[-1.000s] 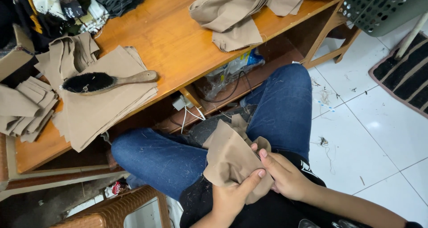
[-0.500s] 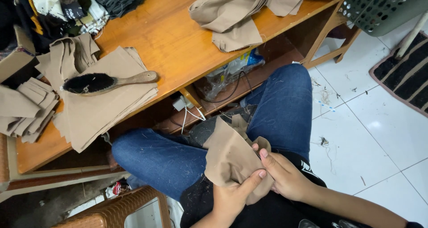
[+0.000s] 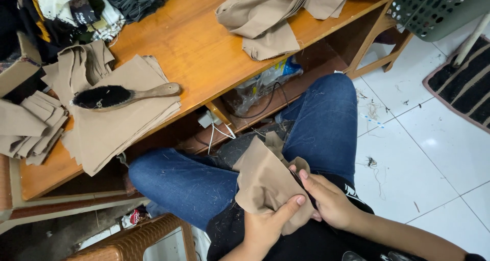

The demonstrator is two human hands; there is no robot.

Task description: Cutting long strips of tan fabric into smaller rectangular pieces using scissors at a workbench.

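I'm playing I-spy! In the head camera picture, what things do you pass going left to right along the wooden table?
Folded tan pieces → wooden brush on a flat tan stack → bare table top → heap of tan cloth → green plastic basket.

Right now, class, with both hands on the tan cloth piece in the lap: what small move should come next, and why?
Probably pull the folded edge taut between the two hands. The left hand pinches the tan cloth piece from below with its thumb, and the right hand fingers its bunched upper edge, so the cloth sags and creases over the lap, hiding the spot being worked.
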